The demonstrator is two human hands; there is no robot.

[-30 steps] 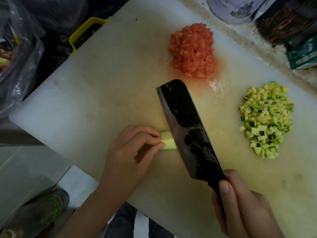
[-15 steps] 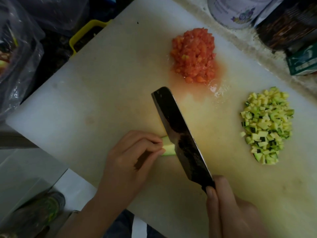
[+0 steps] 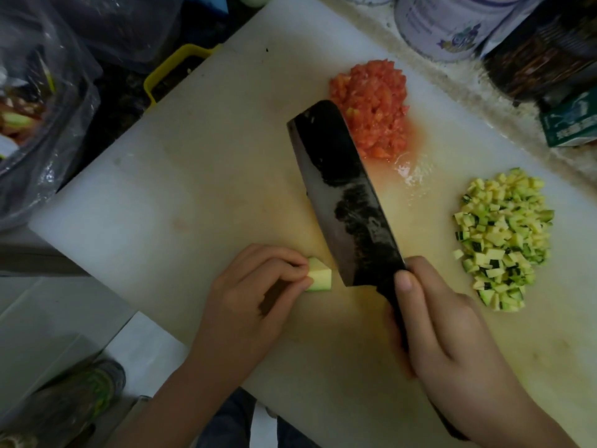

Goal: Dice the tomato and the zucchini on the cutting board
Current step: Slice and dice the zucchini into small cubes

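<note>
White cutting board, left fingers pinching zucchini piece, right fingers gripping cleaver

Bare left hand, bare right hand, dark blue trousers, grey-green shoe

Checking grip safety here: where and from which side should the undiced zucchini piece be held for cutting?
Pinch the zucchini piece at its left end, coming from the left, as the left hand does. Its cut face points right toward the cleaver held by the right hand, and the stub is short, so only that end stays clear of the blade.
</note>
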